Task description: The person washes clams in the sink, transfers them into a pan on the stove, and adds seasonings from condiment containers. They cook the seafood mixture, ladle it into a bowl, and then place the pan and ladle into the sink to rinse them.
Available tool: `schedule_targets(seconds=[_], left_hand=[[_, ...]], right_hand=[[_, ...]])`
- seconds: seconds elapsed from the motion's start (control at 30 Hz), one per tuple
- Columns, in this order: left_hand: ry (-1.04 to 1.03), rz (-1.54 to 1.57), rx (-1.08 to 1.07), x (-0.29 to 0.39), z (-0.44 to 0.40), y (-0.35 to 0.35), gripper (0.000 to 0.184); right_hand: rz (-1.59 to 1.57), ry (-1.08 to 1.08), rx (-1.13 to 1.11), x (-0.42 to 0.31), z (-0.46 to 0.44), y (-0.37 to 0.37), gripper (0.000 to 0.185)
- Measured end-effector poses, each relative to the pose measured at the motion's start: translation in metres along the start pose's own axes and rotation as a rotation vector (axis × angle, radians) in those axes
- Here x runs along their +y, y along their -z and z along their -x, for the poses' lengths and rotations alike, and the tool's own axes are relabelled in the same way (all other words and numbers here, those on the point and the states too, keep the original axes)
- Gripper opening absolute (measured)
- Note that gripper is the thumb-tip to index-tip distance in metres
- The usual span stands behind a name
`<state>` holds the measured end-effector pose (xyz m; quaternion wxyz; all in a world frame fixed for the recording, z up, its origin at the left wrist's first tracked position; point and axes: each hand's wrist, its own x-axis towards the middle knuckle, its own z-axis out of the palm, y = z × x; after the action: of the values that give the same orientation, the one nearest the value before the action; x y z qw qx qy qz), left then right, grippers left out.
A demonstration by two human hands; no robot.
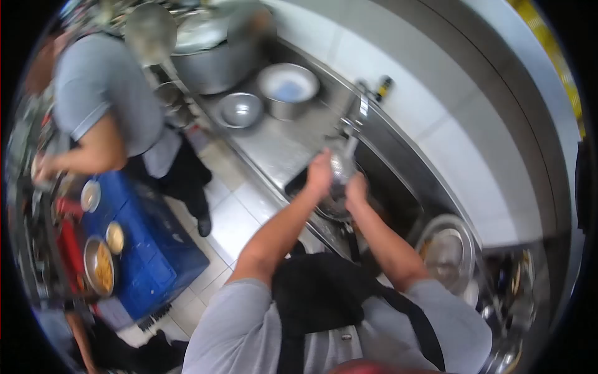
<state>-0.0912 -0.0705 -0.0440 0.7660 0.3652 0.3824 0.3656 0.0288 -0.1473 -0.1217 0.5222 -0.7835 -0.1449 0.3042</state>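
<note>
Over the sink (398, 206), my left hand (320, 174) and my right hand (357, 191) are closed on opposite sides of a shiny metal bowl (338, 167). It is tilted and blurred, and my fingers hide part of its rim. Just beyond it stands the tap (350, 128), with a pale streak that looks like running water reaching down to the bowl. Beneath my hands, partly covered by them, is a round pan with a dark handle (353, 244) that points back toward my apron.
Left of the sink, the steel counter (274, 146) carries a metal bowl (240, 110), a deeper pot (288, 87) and a large stockpot (208, 65). A strainer bowl (447, 252) sits at right. Behind my left side, a co-worker (112, 93) stands by a blue crate (146, 240).
</note>
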Motion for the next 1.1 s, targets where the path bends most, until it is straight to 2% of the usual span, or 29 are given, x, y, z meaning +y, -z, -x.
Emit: schedule_targets(seconds=[0.03, 0.13, 0.17, 0.3, 0.37, 0.4, 0.43, 0.5, 0.57, 0.6, 0.63, 0.67, 0.77, 0.8, 0.83, 0.87, 0.9, 0.93, 1.0, 1.07, 1.1], left_hand=[[0.082, 0.147, -0.044, -0.006, -0.003, 0.001, 0.041], [0.171, 0.343, -0.291, -0.009, 0.001, 0.000, 0.030], [0.199, 0.365, -0.341, -0.008, 0.002, 0.003, 0.029], [0.304, 0.351, -0.469, 0.007, 0.027, 0.013, 0.026], [0.359, 0.221, -0.392, 0.007, 0.042, 0.018, 0.027], [0.365, 0.172, -0.402, 0.004, 0.046, 0.024, 0.032], [0.328, 0.214, -0.352, 0.005, 0.057, 0.022, 0.023], [0.364, -0.012, -0.278, 0.023, 0.077, 0.032, 0.014], [0.358, -0.075, -0.272, 0.023, 0.089, 0.040, 0.017], [0.264, -0.231, -0.245, 0.006, 0.087, 0.048, 0.020], [0.177, -0.393, -0.205, -0.011, 0.086, 0.056, 0.026], [0.148, -0.535, -0.254, -0.012, 0.090, 0.059, 0.030], [-0.005, -0.511, -0.230, -0.003, 0.105, 0.050, 0.021], [-0.066, -0.304, -0.244, 0.009, 0.122, 0.048, 0.018], [0.015, -0.203, -0.198, 0.005, 0.123, 0.050, 0.016], [0.050, -0.258, -0.106, -0.007, 0.124, 0.055, 0.014], [0.090, -0.306, -0.026, -0.016, 0.128, 0.059, 0.012], [0.053, -0.209, 0.019, -0.007, 0.149, 0.065, 0.011], [0.027, -0.098, 0.033, -0.002, 0.170, 0.061, 0.013], [0.027, 0.135, -0.009, -0.010, 0.185, 0.077, 0.017], [0.009, 0.155, -0.002, -0.013, 0.202, 0.074, 0.017]], right_hand=[[0.138, 0.233, 0.114, -0.001, 0.007, -0.002, 0.044], [0.308, 0.359, 0.056, -0.036, 0.021, 0.020, 0.050], [0.301, 0.315, -0.084, -0.057, 0.015, 0.030, 0.046], [0.430, 0.471, -0.153, -0.094, -0.056, 0.015, 0.039], [0.026, -0.081, -0.258, -0.092, -0.101, -0.017, 0.035], [-0.152, -0.212, -0.364, -0.108, -0.098, -0.018, 0.036], [-0.329, -0.350, -0.473, -0.131, -0.090, -0.015, 0.037], [-0.715, -0.419, -0.531, -0.146, -0.135, -0.029, 0.030], [-0.710, -0.355, -0.746, -0.150, -0.185, -0.021, 0.036], [-0.592, -0.119, -0.535, -0.157, -0.162, -0.018, 0.041], [-0.847, -0.273, -0.601, -0.142, -0.175, -0.013, 0.048], [-0.884, -0.263, -0.691, -0.132, -0.192, -0.019, 0.044], [-0.621, -0.196, -0.869, -0.102, -0.186, -0.015, 0.039], [-0.474, -0.141, -0.956, -0.080, -0.201, -0.009, 0.041], [-0.304, -0.116, -0.765, -0.099, -0.152, -0.001, 0.035], [-0.029, -0.038, -0.531, -0.092, -0.134, 0.000, 0.030], [0.292, 0.022, -0.565, -0.100, -0.118, 0.009, 0.016], [0.648, 0.206, -0.575, -0.116, -0.044, 0.019, 0.016], [0.601, 0.514, -0.675, -0.119, -0.029, 0.034, 0.023], [0.508, 1.099, -0.319, -0.121, -0.002, 0.042, 0.027], [0.517, 1.121, -0.333, -0.114, -0.002, 0.061, 0.027]])
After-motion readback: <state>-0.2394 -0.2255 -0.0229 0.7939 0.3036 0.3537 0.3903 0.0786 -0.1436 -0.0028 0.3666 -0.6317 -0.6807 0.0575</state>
